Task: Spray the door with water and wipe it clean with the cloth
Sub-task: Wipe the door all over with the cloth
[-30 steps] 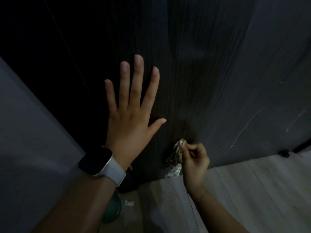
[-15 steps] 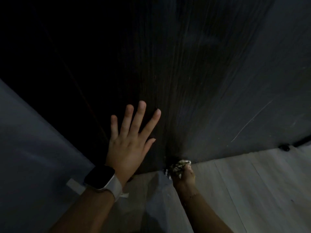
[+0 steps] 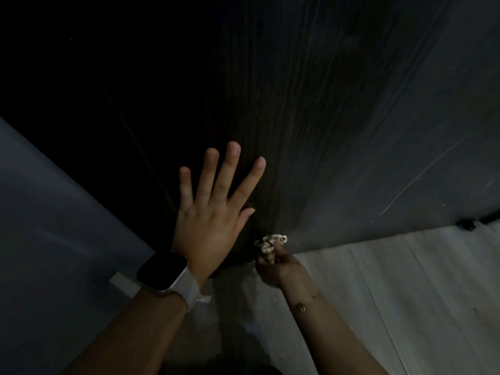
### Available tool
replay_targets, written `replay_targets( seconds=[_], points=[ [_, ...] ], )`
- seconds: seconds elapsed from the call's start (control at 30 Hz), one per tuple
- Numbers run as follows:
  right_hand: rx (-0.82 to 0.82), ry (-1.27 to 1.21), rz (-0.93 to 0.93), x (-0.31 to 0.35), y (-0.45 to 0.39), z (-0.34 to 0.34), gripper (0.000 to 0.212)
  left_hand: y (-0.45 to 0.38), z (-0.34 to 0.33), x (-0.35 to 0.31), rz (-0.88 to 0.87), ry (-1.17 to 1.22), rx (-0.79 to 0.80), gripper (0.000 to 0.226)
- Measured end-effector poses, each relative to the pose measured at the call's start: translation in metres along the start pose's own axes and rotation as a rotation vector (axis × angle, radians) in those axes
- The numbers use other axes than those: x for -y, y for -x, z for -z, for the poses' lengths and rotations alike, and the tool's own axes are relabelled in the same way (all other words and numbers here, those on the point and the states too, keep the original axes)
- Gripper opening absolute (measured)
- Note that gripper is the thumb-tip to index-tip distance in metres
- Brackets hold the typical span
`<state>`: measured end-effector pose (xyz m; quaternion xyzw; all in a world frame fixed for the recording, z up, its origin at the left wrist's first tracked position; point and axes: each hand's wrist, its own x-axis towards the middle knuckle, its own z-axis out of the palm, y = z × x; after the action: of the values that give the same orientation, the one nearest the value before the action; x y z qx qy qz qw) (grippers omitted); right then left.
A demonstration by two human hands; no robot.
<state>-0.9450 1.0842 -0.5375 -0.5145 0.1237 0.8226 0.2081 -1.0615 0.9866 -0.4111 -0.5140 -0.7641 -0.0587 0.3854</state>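
A dark wood-grain door (image 3: pixel 311 109) fills the upper view, dim and streaked. My left hand (image 3: pixel 213 209) lies flat against it near the bottom, fingers spread, with a watch on a pale strap at the wrist. My right hand (image 3: pixel 278 263) is closed around a bunched, light patterned cloth (image 3: pixel 267 243), pressing it to the lowest strip of the door just above the floor. No spray bottle is visible.
A pale plank floor (image 3: pixel 405 288) spreads to the right under the door. A grey wall (image 3: pixel 54 239) runs along the left. A small black door stop (image 3: pixel 466 224) sits at the door's bottom edge on the far right.
My right hand carried the cloth down the door to its bottom edge and stays there. My left hand slid lower on the door, still flat.
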Motion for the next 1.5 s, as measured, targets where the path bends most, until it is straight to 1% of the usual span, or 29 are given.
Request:
replay_targets(
  seconds=[0.1,0.13,0.17,0.23,0.27,0.33,0.37,0.4,0.43,0.47,0.53,0.57,0.6,0.67,0.7,0.77,0.83,0.9,0.97,1.03,1.07,1.1,1.13,1.17,1.2,1.27,1.33,1.4,1.5],
  points=[
    [-0.010,0.094,-0.047,-0.013,0.027,-0.021,0.016,0.000,0.000,0.000,0.006,0.002,-0.002,0.107],
    [0.013,0.077,-0.040,-0.014,0.028,-0.015,0.016,-0.001,0.000,0.000,0.005,0.010,0.002,0.107],
    [-0.020,0.085,-0.034,-0.011,0.025,-0.009,0.015,-0.001,-0.001,0.000,0.004,0.013,0.004,0.108],
    [0.002,0.107,-0.029,-0.004,0.001,0.009,0.005,0.000,-0.003,0.001,0.004,-0.008,-0.004,0.108],
    [0.026,0.084,-0.064,-0.001,-0.005,0.014,0.009,0.000,-0.003,0.001,0.002,-0.020,-0.011,0.108],
    [-0.006,0.273,0.063,0.008,-0.021,0.022,0.030,0.002,-0.005,0.001,-0.006,-0.044,-0.021,0.108],
    [0.000,0.302,0.091,0.011,-0.026,0.019,0.030,0.002,-0.005,0.001,-0.009,-0.055,-0.020,0.107],
    [0.018,0.220,0.077,0.014,-0.025,0.019,0.025,0.001,-0.004,0.001,-0.011,-0.062,-0.016,0.106],
    [0.001,0.230,0.133,0.014,-0.028,0.016,0.025,0.001,-0.003,0.001,-0.011,-0.065,-0.013,0.105],
    [-0.011,0.248,0.124,0.017,-0.028,0.013,0.028,0.001,-0.003,0.001,-0.011,-0.068,-0.017,0.103],
    [0.045,0.014,-0.042,0.029,-0.019,0.009,0.026,0.001,-0.003,0.001,-0.007,-0.079,-0.027,0.097],
    [0.051,-0.192,-0.198,0.043,-0.012,0.008,0.018,0.001,-0.002,0.000,-0.003,-0.081,-0.026,0.095],
    [0.010,-0.149,-0.198,0.051,0.003,0.001,0.011,0.001,0.000,0.000,0.002,-0.077,-0.023,0.094],
    [0.007,-0.195,-0.117,0.060,0.027,-0.007,0.021,0.000,0.003,0.000,0.017,-0.051,-0.017,0.093],
    [-0.064,-0.228,-0.066,0.066,0.037,-0.014,0.025,0.000,0.005,-0.001,0.028,-0.030,-0.012,0.095],
    [-0.067,-0.207,-0.139,0.073,0.066,-0.040,0.025,-0.001,0.011,-0.003,0.056,0.011,0.006,0.103],
    [-0.004,-0.110,-0.160,0.077,0.096,-0.056,0.019,-0.001,0.019,-0.003,0.069,0.022,0.029,0.108],
    [0.061,-0.071,-0.201,0.078,0.131,-0.067,0.023,0.000,0.028,-0.003,0.062,0.026,0.073,0.109],
    [0.189,-0.024,-0.192,0.074,0.158,-0.072,0.027,0.001,0.038,-0.001,0.053,0.045,0.112,0.108],
    [0.394,0.040,-0.110,0.065,0.186,-0.070,0.054,0.001,0.049,0.001,0.045,0.086,0.145,0.106],
    [0.466,0.099,-0.047,0.063,0.192,-0.066,0.060,0.001,0.055,0.002,0.048,0.109,0.155,0.105],
    [0.531,0.211,0.054,0.059,0.197,-0.061,0.050,0.002,0.061,0.003,0.061,0.136,0.158,0.104],
    [0.556,0.327,0.198,0.054,0.200,-0.054,0.030,0.004,0.068,0.005,0.090,0.164,0.154,0.103],
    [0.548,0.424,0.389,0.049,0.200,-0.048,0.014,0.006,0.075,0.008,0.132,0.185,0.142,0.101],
    [0.529,0.525,0.597,0.043,0.201,-0.041,0.008,0.008,0.080,0.012,0.181,0.203,0.123,0.098],
    [0.474,0.712,1.021,0.041,0.199,-0.030,0.007,0.014,0.086,0.019,0.280,0.231,0.071,0.092],
    [0.568,0.905,1.445,0.043,0.204,-0.032,0.002,0.019,0.085,0.027,0.369,0.238,0.016,0.095],
    [0.719,1.096,1.848,0.045,0.210,-0.047,0.009,0.019,0.079,0.031,0.437,0.244,0.003,0.102],
    [0.780,1.202,2.319,0.044,0.218,-0.088,0.020,0.016,0.068,0.030,0.486,0.258,0.013,0.107]
  ],
)
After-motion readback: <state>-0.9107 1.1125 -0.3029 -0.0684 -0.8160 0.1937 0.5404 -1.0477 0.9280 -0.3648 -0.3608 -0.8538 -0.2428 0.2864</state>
